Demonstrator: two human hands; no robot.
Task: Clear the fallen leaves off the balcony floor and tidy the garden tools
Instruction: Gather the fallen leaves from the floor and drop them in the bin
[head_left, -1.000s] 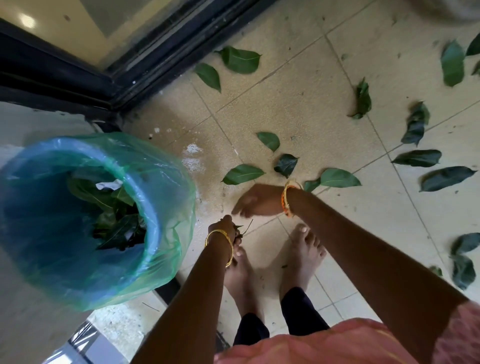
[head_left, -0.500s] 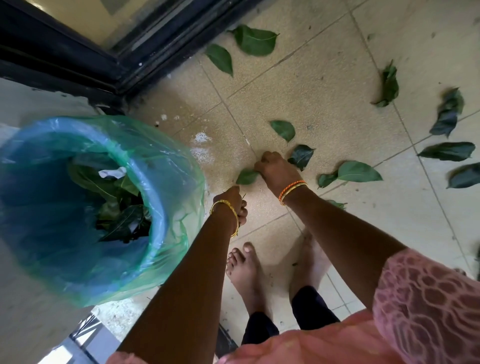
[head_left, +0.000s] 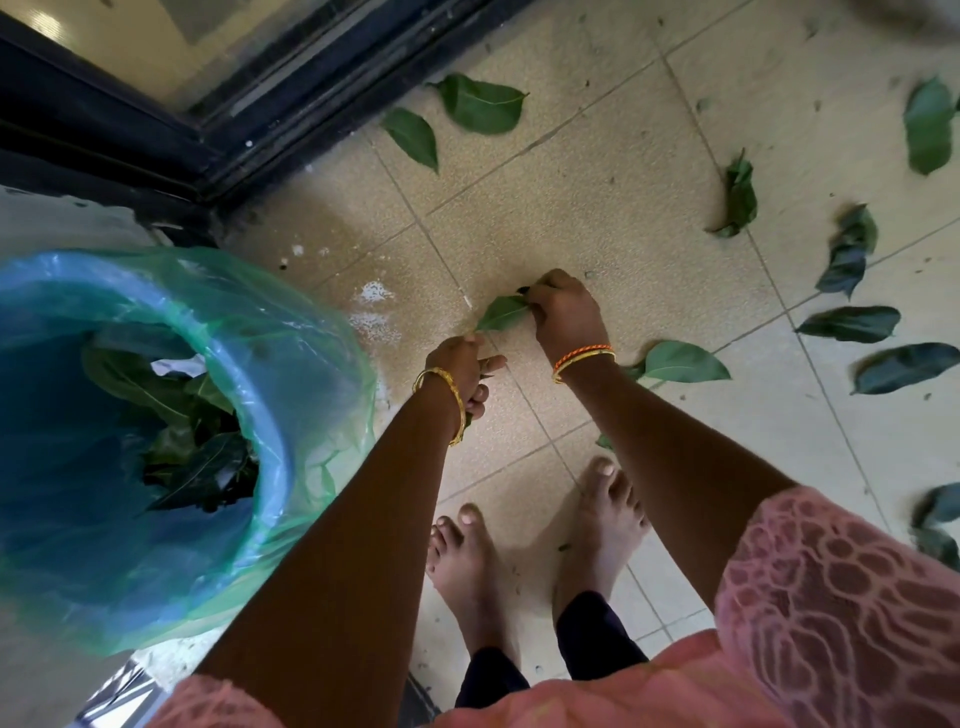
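The right hand (head_left: 563, 312) pinches a green leaf (head_left: 501, 313) by its stem end just above the tiled floor (head_left: 597, 208), fingers curled round it. The leaf's tip points toward 8 o'clock and reaches the left hand (head_left: 462, 371), whose fingers are curled round a small bunch of dark leaves — only slivers of them show below the knuckles.

At 9 o'clock from the hands stands a blue bin (head_left: 270, 431) lined with a green plastic bag (head_left: 332, 364), with a heap of leaves (head_left: 197, 441) lying inside.

Loose leaves are scattered over the tiles: one (head_left: 680, 364) just beside the right wrist at 3 o'clock, two (head_left: 483, 104) toward 12 o'clock near the dark door frame (head_left: 156, 140), and more — some curled — from 1 to 4 o'clock along the right edge (head_left: 849, 325). Two bare feet (head_left: 467, 561) stand at 6 o'clock.
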